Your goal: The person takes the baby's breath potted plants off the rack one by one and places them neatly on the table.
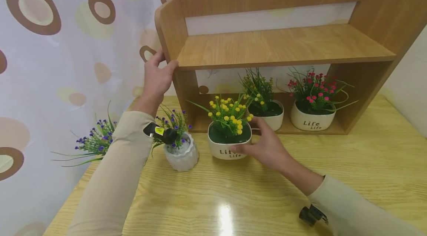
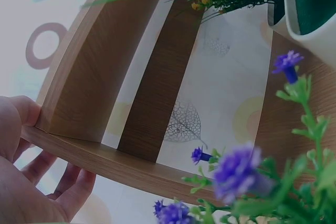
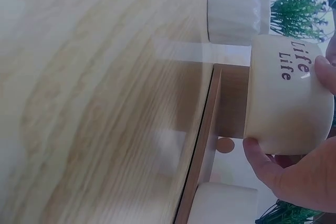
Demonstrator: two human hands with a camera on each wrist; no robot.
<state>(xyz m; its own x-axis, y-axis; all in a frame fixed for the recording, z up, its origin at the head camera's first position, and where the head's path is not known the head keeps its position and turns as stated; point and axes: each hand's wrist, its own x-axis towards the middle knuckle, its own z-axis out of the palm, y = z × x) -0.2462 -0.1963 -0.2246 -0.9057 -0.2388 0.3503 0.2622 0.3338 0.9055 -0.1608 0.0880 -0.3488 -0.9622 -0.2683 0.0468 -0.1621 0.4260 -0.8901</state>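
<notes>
Here your right hand grips the yellow-flowered pot, nearer you than the shelf your left hand grips

White yellow-flowered pot, upright, before wooden shelf.

Behind a yellowish wood-grained table with bright glare, a pale backdrop bears brown rings.

The right of the hands grips a white pot lettered "Life".
</notes>
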